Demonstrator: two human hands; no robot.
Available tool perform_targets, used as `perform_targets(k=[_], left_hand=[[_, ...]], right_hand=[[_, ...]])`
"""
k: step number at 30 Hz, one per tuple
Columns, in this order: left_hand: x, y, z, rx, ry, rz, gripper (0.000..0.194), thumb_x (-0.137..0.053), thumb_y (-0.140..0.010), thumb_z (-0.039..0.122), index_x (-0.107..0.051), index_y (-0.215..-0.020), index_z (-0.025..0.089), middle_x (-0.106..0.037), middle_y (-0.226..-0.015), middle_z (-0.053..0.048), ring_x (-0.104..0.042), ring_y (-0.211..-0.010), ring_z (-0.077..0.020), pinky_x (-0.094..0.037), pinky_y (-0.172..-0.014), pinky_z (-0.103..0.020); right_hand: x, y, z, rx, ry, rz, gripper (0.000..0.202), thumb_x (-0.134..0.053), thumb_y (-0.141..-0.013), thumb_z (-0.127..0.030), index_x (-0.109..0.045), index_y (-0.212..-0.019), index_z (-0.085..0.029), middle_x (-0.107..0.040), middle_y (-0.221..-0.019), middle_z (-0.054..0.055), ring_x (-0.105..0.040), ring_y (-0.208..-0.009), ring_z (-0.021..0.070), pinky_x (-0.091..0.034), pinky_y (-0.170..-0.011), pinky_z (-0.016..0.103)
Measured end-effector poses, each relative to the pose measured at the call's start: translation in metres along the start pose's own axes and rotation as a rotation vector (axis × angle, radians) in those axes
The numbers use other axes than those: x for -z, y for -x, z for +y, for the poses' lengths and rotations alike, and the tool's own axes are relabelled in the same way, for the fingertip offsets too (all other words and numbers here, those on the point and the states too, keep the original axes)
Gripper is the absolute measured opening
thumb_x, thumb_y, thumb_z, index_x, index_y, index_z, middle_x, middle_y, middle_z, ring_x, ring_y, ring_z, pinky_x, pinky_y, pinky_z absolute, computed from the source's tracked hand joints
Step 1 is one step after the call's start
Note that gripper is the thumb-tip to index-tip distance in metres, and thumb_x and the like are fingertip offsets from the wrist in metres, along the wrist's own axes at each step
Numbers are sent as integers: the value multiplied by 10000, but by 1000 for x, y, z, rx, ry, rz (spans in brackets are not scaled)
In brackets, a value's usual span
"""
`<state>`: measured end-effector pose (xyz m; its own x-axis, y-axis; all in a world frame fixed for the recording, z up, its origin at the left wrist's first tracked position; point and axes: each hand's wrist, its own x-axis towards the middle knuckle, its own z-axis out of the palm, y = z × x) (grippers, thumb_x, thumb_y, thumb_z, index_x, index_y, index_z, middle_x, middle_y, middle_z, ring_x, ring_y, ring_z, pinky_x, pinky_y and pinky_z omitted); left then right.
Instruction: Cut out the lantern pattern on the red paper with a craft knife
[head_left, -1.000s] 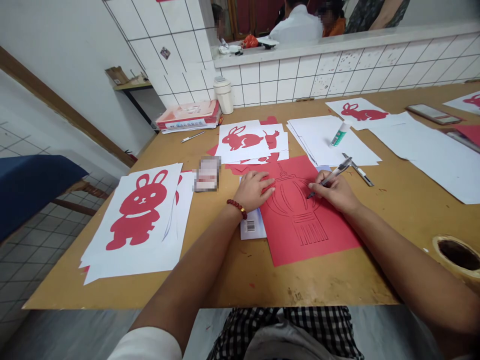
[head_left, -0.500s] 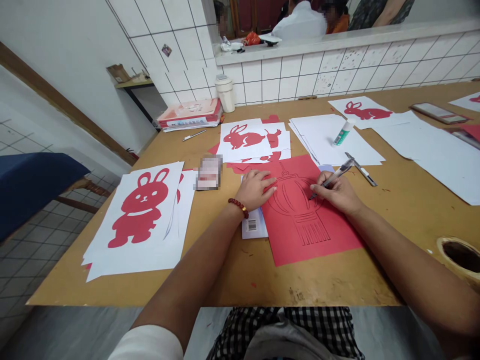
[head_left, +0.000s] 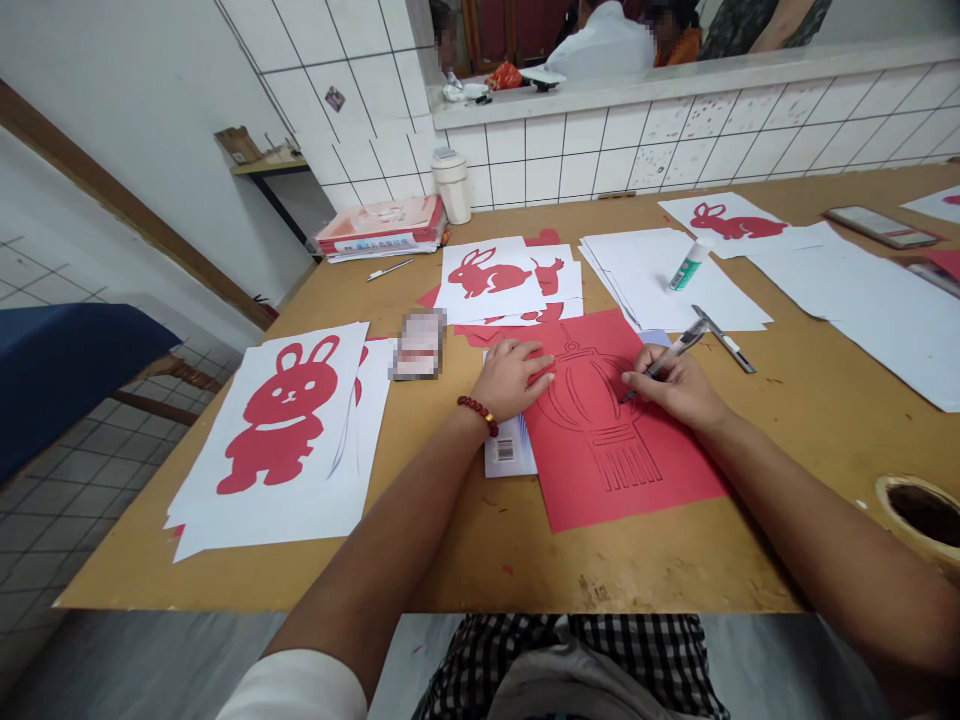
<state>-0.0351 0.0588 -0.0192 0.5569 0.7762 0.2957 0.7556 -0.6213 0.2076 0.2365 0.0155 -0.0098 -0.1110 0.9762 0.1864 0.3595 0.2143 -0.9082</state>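
A sheet of red paper [head_left: 555, 500] with a lantern outline and a fringed tassel drawn on it lies in front of me. My left hand [head_left: 512, 380] rests on its left edge, fingers stretched out and holding nothing. In my right hand [head_left: 671, 385] a pen [head_left: 682, 343] is pinched, its tip on the right part of the lantern. Under the red sheet's left side, a white booklet with a barcode [head_left: 503, 450] sticks out. Just beyond my right hand lies a second slim pen-like tool [head_left: 729, 348].
Rabbit cutouts on white sheets lie at left [head_left: 225, 520] and behind my left hand [head_left: 487, 272]. A glue stick [head_left: 686, 268] stands on white paper. At the back are a white cup [head_left: 451, 188] and a book stack [head_left: 382, 228]. A round hole [head_left: 926, 508] is at right.
The pen tip has shifted very slightly down along the lantern's right part. My left hand has stayed in place on the red paper.
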Motion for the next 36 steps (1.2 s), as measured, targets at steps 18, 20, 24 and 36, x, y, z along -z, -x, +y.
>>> perform_targets(k=[18, 20, 24, 36], left_hand=[[0, 1, 0, -2, 20, -5, 340, -548, -1000, 398, -711, -1265, 261, -610, -1392, -53, -495, -1224, -293, -409, -1083, -510], [1, 1, 0, 1, 16, -11, 343, -541, -1003, 405, -706, -1270, 269, -605, -1399, -47, -489, -1232, -294, -404, -1088, -512], [1, 1, 1, 11, 7, -20, 344, -544, -1000, 409, -707, -1270, 271, -603, -1402, -39, -486, -1241, -296, -406, -1091, -500], [1, 1, 2, 8, -4, -17, 354, -540, -1000, 412, -709, -1270, 261, -606, -1403, -47, -496, -1240, -291, -412, -1088, -490]], right_hand=[[2, 2, 0, -10, -29, -65, 406, -801, -736, -489, -509, -626, -228, -541, -536, -7, -471, -492, 135, -349, -484, 295], [2, 2, -1, -12, -33, -69, 408, -796, -740, -500, -514, -629, -227, -538, -539, -7, -464, -492, 134, -348, -485, 295], [1, 2, 1, 5, -8, -60, 421, -801, -740, -501, -507, -619, -224, -486, -522, -19, -411, -486, 121, -315, -484, 292], [4, 1, 4, 17, 16, -67, 393, -784, -771, -457, -501, -629, -226, -519, -530, -16, -449, -484, 126, -332, -480, 292]])
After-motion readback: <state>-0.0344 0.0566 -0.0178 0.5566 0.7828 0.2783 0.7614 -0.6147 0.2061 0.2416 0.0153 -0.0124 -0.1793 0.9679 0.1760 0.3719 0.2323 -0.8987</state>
